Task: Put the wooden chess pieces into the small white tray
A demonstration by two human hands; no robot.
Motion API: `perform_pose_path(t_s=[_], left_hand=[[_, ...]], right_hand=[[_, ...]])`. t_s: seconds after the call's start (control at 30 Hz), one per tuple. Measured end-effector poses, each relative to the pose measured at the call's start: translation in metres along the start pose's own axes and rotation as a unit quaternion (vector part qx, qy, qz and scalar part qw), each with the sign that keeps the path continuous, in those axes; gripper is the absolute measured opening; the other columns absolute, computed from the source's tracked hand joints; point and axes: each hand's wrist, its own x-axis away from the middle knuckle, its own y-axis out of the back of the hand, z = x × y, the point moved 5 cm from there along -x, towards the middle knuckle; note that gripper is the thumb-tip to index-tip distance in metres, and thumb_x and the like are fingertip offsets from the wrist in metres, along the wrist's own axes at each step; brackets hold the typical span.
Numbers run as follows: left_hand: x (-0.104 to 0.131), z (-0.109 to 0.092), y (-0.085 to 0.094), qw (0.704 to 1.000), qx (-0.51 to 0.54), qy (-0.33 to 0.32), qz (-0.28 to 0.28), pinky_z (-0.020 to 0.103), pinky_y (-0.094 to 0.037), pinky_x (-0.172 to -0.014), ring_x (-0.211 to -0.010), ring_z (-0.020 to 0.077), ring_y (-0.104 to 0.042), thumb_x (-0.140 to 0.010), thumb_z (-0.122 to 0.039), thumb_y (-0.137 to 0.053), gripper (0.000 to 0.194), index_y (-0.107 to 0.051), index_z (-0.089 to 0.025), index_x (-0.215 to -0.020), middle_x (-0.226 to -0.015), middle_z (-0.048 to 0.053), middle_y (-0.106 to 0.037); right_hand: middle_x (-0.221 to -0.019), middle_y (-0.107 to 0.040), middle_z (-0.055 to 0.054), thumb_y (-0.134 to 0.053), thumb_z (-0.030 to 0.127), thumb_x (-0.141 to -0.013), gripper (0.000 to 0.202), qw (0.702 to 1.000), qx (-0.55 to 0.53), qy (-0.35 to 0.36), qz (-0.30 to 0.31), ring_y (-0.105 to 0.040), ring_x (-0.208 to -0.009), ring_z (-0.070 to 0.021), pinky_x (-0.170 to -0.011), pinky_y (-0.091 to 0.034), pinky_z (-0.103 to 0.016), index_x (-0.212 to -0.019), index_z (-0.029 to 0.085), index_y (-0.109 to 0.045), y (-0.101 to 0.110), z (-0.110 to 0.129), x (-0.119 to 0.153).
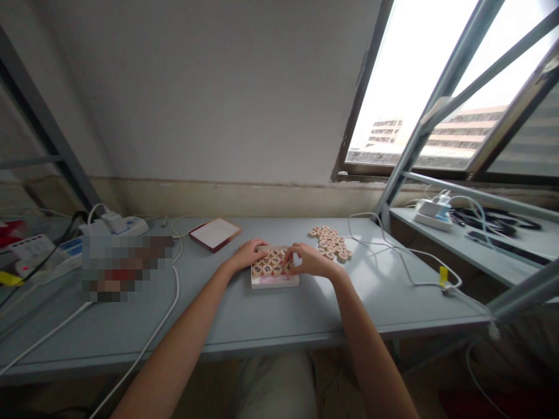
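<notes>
A shallow white box [276, 283] sits on the desk in front of me, with rows of round Chinese chess pieces [267, 269] in it, dark characters facing up. My left hand [250, 255] grips the box at its left and back side, its thumb lying over the pieces. At the box's right end, my right hand [308, 259] has thumb and forefinger closed around a Chinese chess piece [288, 269] in the front row. Its other fingers are curled and partly hide the right side of the box. More loose chess pieces [331, 243] with red markings lie to the right.
A dark-red-edged box lid [215, 234] lies at back left. White cables [174, 291] cross the desk [236, 320] on the left, and another cable [406, 262] loops on the right. Power strips [126, 226] stand at far left. A metal bed frame [393, 186] rises at right.
</notes>
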Motion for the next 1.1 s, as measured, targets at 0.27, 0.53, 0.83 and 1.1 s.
perform_pose_path(t_s=[0.27,0.53,0.83,1.1], left_hand=[[0.001,0.0,0.0,1.0,-0.004,-0.011,0.0,0.029,-0.043,-0.083,-0.096,0.021,-0.054,-0.074,-0.036,-0.051,0.038,-0.059,-0.012,-0.103,-0.106,0.011,-0.06],[-0.001,0.004,-0.002,1.0,-0.006,-0.022,0.002,0.028,-0.043,-0.082,-0.095,0.0206,-0.054,-0.075,-0.037,-0.05,0.037,-0.059,-0.013,-0.102,-0.105,0.011,-0.06],[0.0,0.0,0.0,1.0,-0.007,-0.01,-0.003,0.028,-0.042,-0.082,-0.094,0.0201,-0.054,-0.073,-0.033,-0.052,0.034,-0.061,-0.014,-0.1,-0.103,0.009,-0.06],[0.0,-0.001,0.0,1.0,-0.027,-0.013,-0.003,0.029,-0.041,-0.084,-0.096,0.0209,-0.054,-0.073,-0.033,-0.051,0.036,-0.06,-0.012,-0.101,-0.105,0.011,-0.06]], right_hand=[[-0.08,-0.055,-0.002,-0.061,0.025,-0.07,0.012,0.999,0.002,0.023,-0.023,-0.05,-0.075,-0.0123,-0.068,-0.038,-0.022,-0.08,0.019,-0.063,0.006,0.001,-0.001],[-0.081,-0.063,-0.008,-0.056,0.043,-0.073,0.027,0.905,0.239,-0.32,-0.145,-0.056,-0.078,-0.021,-0.065,-0.038,-0.03,-0.082,0.018,-0.062,0.035,-0.046,0.025],[-0.08,-0.064,-0.006,-0.058,0.041,-0.071,0.027,0.939,0.18,-0.282,-0.082,-0.057,-0.077,-0.0198,-0.065,-0.039,-0.028,-0.086,0.021,-0.065,0.025,-0.051,0.021],[-0.077,-0.06,0.0,-0.064,0.03,-0.067,0.027,0.995,-0.087,0.038,0.012,-0.05,-0.065,-0.0102,-0.059,-0.039,-0.02,-0.092,0.019,-0.062,-0.01,0.024,-0.008]])
